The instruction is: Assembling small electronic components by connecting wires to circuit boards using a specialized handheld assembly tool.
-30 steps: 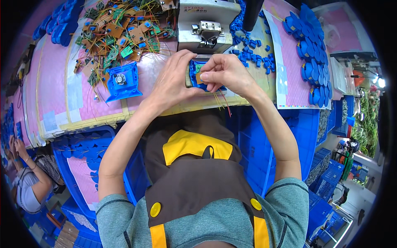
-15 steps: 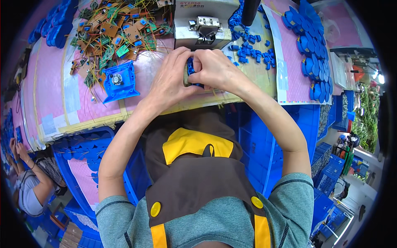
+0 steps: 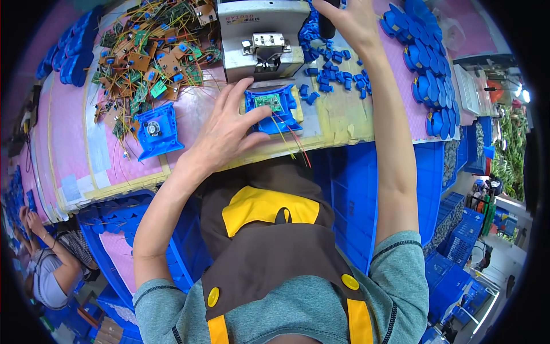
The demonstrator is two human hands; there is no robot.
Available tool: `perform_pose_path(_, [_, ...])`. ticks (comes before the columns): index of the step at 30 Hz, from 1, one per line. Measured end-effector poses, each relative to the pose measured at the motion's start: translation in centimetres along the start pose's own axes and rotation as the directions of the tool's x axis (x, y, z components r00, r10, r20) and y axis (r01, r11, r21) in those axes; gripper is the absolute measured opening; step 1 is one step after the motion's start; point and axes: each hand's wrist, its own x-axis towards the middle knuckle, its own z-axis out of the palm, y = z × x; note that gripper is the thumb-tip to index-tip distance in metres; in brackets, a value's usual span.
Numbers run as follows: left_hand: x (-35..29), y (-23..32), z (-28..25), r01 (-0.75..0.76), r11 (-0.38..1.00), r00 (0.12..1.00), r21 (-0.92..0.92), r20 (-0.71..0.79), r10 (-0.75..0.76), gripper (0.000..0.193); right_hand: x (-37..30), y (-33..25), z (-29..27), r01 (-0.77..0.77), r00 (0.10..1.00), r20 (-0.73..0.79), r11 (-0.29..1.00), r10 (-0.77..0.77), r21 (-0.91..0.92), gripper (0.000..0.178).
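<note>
Counter cluttered; left hand spread open, fingertips on blue housing; right hand reaches far toward black lever, grip unclear.

Heap of brown and green circuit boards with yellow and green wires lies above-left of the left hand. 1 square blue housing sits just left of that hand. Round blue parts are stacked right of the right forearm. Blue crates stand below the bench edge. A second person sits at far lower left.
</note>
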Motion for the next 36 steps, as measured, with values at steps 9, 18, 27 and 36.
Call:
perform_pose_path(9, [-0.1,-0.1,-0.1,0.055,0.997,0.998,-0.054,0.047,-0.052,0.048,-0.6,3.0,2.1,-0.244,0.950,-0.116,0.922,0.289,0.300,0.033])
perform_pose_path(18, [0.0,-1.0,-0.7,0.043,0.999,0.995,-0.019,0.086,-0.041,0.050,2.3,-8.8,-2.6,-0.235,0.902,-0.060,0.603,0.427,0.762,0.020])
perform_pose_path(27, [0.4,-0.5,-0.4,0.071,0.995,0.996,-0.067,0.053,-0.067,0.053,0.5,-12.7,1.3,-0.328,0.908,0.096,0.550,0.408,0.768,0.018])
perform_pose_path(36, [0.0,-0.7,-0.3,0.065,0.994,0.998,-0.083,-0.001,-0.065,0.052,-2.7,-14.1,-1.1,-0.463,0.872,0.247,0.549,0.423,0.696,0.020])
